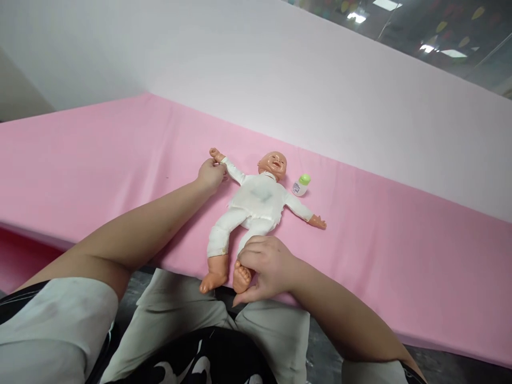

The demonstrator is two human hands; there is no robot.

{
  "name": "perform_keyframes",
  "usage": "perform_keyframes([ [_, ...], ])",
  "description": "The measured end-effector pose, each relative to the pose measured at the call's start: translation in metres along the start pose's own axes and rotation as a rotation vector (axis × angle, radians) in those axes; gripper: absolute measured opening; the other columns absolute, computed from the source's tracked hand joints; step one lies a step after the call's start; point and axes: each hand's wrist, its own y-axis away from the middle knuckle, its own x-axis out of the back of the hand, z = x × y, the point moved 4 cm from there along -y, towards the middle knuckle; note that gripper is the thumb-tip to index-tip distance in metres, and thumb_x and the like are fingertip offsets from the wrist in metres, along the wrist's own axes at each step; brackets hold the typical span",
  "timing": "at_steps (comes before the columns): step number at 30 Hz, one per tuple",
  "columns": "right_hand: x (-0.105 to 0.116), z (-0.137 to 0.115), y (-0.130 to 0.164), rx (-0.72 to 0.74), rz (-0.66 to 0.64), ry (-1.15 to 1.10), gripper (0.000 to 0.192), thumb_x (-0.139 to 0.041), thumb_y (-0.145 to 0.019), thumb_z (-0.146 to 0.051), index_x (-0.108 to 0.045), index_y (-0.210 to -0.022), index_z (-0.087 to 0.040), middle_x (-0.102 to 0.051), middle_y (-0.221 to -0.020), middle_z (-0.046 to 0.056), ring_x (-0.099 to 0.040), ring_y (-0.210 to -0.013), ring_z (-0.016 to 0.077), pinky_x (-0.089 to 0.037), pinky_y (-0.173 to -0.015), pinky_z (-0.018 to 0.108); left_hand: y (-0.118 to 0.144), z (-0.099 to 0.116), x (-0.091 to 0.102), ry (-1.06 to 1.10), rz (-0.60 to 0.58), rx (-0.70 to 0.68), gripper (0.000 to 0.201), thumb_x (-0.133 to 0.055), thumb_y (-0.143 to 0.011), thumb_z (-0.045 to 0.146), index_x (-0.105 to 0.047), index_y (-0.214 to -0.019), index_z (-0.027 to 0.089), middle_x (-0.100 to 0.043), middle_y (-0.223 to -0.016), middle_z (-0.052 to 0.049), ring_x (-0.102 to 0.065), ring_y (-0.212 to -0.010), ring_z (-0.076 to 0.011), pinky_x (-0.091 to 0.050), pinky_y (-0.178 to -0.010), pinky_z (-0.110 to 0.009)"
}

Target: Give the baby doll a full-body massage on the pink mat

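Observation:
A baby doll (258, 200) with a cloth body lies on its back on the pink cover, head away from me, arms spread. My left hand (213, 175) has its fingers closed at the doll's sleeve by the wrist, on the left of the view. Wrapped round the other side, my right hand (268, 266) grips the lower leg just above the bare foot (242, 277). The fingertips under that leg are hidden. The doll's other foot (215, 273) lies free near the edge. By its head is a small bottle (301, 185) with a green cap.
The pink-covered surface (384, 256) runs wide to both sides, its near edge by my lap. A white wall (248, 69) rises behind it, with a window or mirror (420, 37) at upper right showing ceiling lights. My legs (184, 304) are below the edge.

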Motion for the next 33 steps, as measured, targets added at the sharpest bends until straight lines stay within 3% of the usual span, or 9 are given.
perform_keyframes([
  [2, -0.005, 0.001, -0.001, -0.003, -0.052, 0.018, 0.060, -0.075, -0.076, -0.081, -0.056, -0.074, -0.024, -0.064, -0.070, 0.001, -0.060, -0.068, 0.0175, -0.049, -0.066, 0.033, 0.004, 0.004, 0.001, -0.044, 0.015, -0.004, 0.025, -0.072, -0.091, 0.033, -0.062, -0.111, 0.022, -0.069, -0.103, -0.008, -0.070, -0.086, -0.0211, -0.060, -0.075, -0.034],
  [4, -0.004, 0.001, -0.002, 0.017, -0.028, 0.014, 0.060, -0.074, -0.077, -0.081, -0.058, -0.076, -0.023, -0.066, -0.072, 0.002, -0.061, -0.070, 0.0183, -0.051, -0.067, 0.034, 0.016, 0.014, 0.000, -0.142, 0.010, -0.129, 0.037, -0.070, -0.094, 0.034, -0.061, -0.127, 0.021, -0.071, -0.113, -0.009, -0.071, -0.092, -0.0223, -0.059, -0.081, -0.036],
  [8, 0.016, -0.005, 0.001, 0.100, 0.239, 0.021, 0.054, -0.079, -0.080, -0.073, -0.068, -0.094, -0.022, -0.077, -0.097, 0.008, -0.069, -0.089, 0.0228, -0.059, -0.083, 0.040, 0.054, 0.036, -0.011, -0.361, -0.075, -0.507, 0.059, -0.065, -0.096, 0.036, -0.052, -0.153, 0.026, -0.070, -0.137, -0.009, -0.068, -0.112, -0.0257, -0.056, -0.093, -0.038],
  [14, 0.051, 0.010, 0.012, -0.083, 0.525, 0.302, 0.041, -0.084, -0.088, -0.048, -0.071, -0.122, -0.028, -0.074, -0.130, 0.012, -0.069, -0.124, 0.0335, -0.059, -0.106, 0.056, 0.089, 0.040, -0.041, -0.705, -0.373, -0.966, 0.047, -0.057, -0.100, 0.039, -0.067, -0.145, 0.028, -0.073, -0.138, -0.008, -0.063, -0.126, -0.0302, -0.045, -0.116, -0.049],
  [18, 0.055, 0.045, 0.018, -0.262, 0.567, 0.288, 0.042, -0.079, -0.092, -0.036, -0.067, -0.132, -0.026, -0.069, -0.143, 0.014, -0.061, -0.139, 0.0352, -0.051, -0.117, 0.062, 0.092, 0.036, -0.050, -0.809, -0.528, -1.134, 0.041, -0.054, -0.102, 0.031, -0.073, -0.139, 0.034, -0.069, -0.148, -0.005, -0.059, -0.135, -0.0303, -0.043, -0.118, -0.052],
  [22, 0.051, 0.069, 0.022, -0.420, 0.548, 0.203, 0.042, -0.078, -0.092, -0.033, -0.066, -0.131, -0.026, -0.065, -0.149, 0.013, -0.056, -0.145, 0.0342, -0.047, -0.122, 0.061, 0.094, 0.035, -0.052, -0.915, -0.550, -1.165, 0.043, -0.051, -0.104, 0.029, -0.070, -0.142, 0.035, -0.065, -0.152, -0.004, -0.058, -0.137, -0.0303, -0.043, -0.117, -0.051],
  [26, 0.053, 0.059, 0.020, -0.334, 0.573, 0.244, 0.041, -0.078, -0.089, -0.031, -0.065, -0.127, -0.026, -0.068, -0.142, 0.013, -0.060, -0.138, 0.0342, -0.049, -0.118, 0.059, 0.094, 0.037, -0.050, -0.883, -0.480, -1.123, 0.045, -0.047, -0.105, 0.029, -0.068, -0.144, 0.029, -0.067, -0.149, -0.006, -0.061, -0.133, -0.0282, -0.044, -0.118, -0.048],
  [29, 0.056, 0.039, 0.016, -0.210, 0.592, 0.278, 0.040, -0.083, -0.083, -0.038, -0.066, -0.117, -0.026, -0.074, -0.123, 0.013, -0.068, -0.119, 0.0346, -0.055, -0.105, 0.057, 0.083, 0.038, -0.041, -0.774, -0.335, -0.966, 0.050, -0.050, -0.101, 0.030, -0.061, -0.150, 0.023, -0.070, -0.142, -0.010, -0.063, -0.129, -0.0288, -0.047, -0.116, -0.047],
  [33, 0.051, 0.011, 0.010, -0.052, 0.519, 0.193, 0.045, -0.086, -0.077, -0.053, -0.062, -0.104, -0.026, -0.073, -0.097, 0.008, -0.069, -0.089, 0.0282, -0.056, -0.086, 0.049, 0.049, 0.027, -0.023, -0.585, -0.160, -0.611, 0.058, -0.054, -0.098, 0.034, -0.051, -0.154, 0.020, -0.071, -0.137, -0.012, -0.070, -0.113, -0.0284, -0.056, -0.100, -0.044],
])
